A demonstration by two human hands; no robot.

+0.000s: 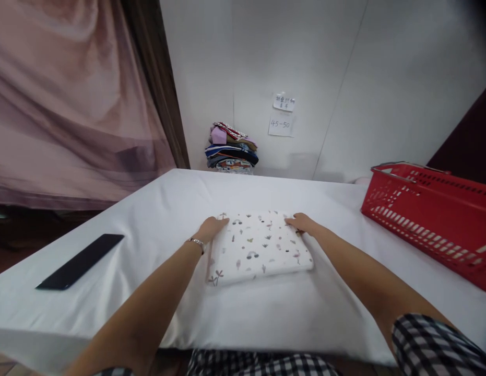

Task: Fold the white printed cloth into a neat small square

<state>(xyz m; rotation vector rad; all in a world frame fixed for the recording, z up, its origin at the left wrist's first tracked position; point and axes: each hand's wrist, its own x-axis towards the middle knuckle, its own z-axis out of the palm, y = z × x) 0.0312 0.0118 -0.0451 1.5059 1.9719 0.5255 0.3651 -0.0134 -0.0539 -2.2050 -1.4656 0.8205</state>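
Observation:
A folded white cloth (258, 245) printed with small rainbows, cactuses and flamingos lies flat on the white-covered table (266, 318), in the middle of the head view. My left hand (212, 228) grips its far left corner, thumb on top and the other fingers hidden under or behind the edge. At the far right corner my right hand (302, 223) holds the cloth in the same way, with its thumb on the upper face.
To the left lies a flat black board (82, 262). A red plastic basket (442, 219) with a metal handle stands at the right. Beyond the far edge is a stack of folded clothes (232, 151), near paper signs (281, 125) on the wall.

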